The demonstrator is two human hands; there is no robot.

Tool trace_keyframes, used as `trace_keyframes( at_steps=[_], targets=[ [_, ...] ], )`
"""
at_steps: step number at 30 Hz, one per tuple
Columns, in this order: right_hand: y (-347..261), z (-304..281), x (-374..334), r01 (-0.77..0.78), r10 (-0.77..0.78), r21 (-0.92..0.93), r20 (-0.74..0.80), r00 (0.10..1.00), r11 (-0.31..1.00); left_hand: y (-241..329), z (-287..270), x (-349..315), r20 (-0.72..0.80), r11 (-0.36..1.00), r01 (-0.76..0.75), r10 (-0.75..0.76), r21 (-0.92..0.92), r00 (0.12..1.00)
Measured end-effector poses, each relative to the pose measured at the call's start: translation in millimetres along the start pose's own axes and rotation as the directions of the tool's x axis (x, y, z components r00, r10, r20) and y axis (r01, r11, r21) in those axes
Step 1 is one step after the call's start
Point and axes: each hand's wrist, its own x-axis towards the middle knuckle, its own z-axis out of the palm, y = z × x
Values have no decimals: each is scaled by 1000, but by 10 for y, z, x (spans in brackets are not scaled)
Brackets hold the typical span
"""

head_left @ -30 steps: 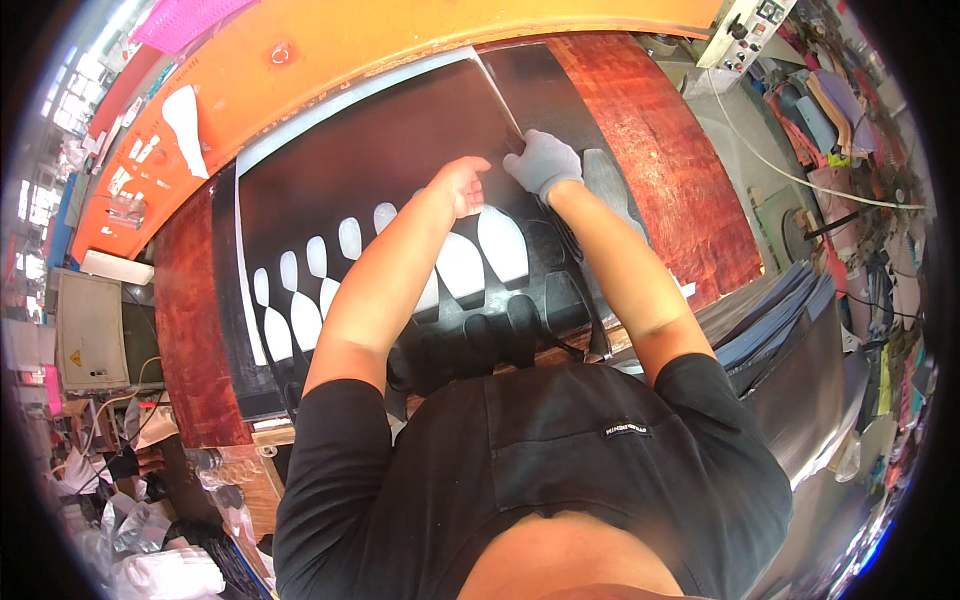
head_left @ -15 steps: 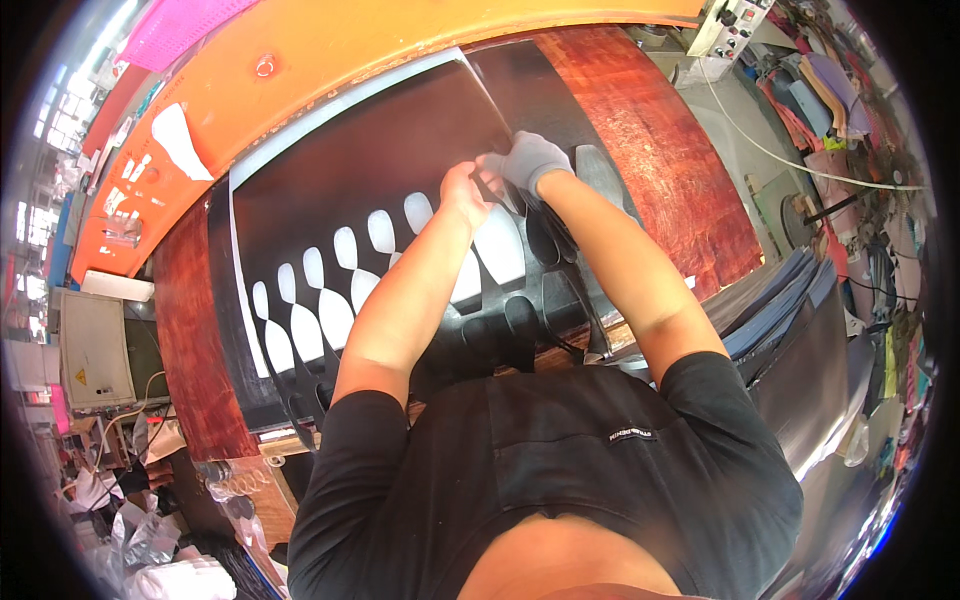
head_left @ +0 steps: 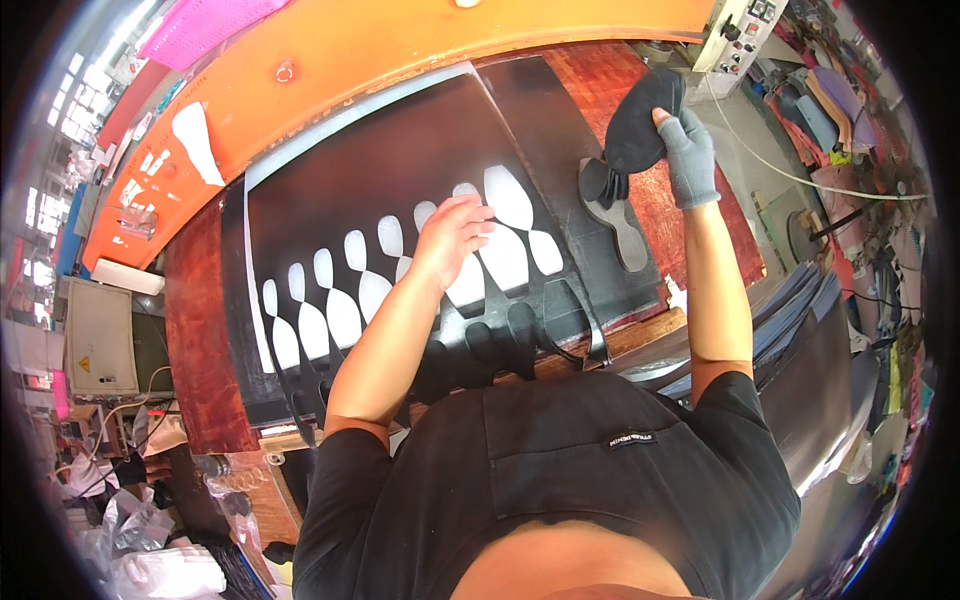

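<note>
My right hand [head_left: 690,155], in a grey glove with bare fingertips, is raised at the right and grips a black sole-shaped piece [head_left: 640,120] by its edge. Beneath that piece, a grey-black sole-shaped form [head_left: 626,240] lies on the board, with several small dark pieces [head_left: 598,178] at its far end. My bare left hand [head_left: 456,238] hovers over a black sheet [head_left: 350,180], fingers loosely bent and apart, holding nothing I can see. Sole-shaped holes run in a row along the sheet's near side, showing white beneath; the left hand partly hides some of them.
An orange machine beam [head_left: 400,45] spans the far side. The red-brown worktable [head_left: 205,330] shows at both ends. A control box [head_left: 740,35] stands at the far right, a white cable [head_left: 770,160] hanging near it. Stacked dark sheets [head_left: 780,325] lie right of my arm.
My hands were together over the sheet's right part. The right has swung right and now holds the black piece aloft; the left has drawn back slightly. More white holes show.
</note>
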Motion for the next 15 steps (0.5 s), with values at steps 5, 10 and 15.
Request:
trace_keyframes(
  at_steps=[5, 10, 15],
  targets=[
    [-403, 570, -809, 636, -489, -515, 407, 771, 574, 224, 519, -458, 349, 961, 39, 62, -274, 935],
    [-128, 1130, -1581, 751, -547, -310, 534, 645, 583, 26, 462, -890, -57, 977, -182, 189, 115, 980],
    [-185, 1219, -1331, 736, -501, -97, 673, 544, 670, -5, 32, -1368, -62, 910, -340, 364, 237, 929]
  ],
)
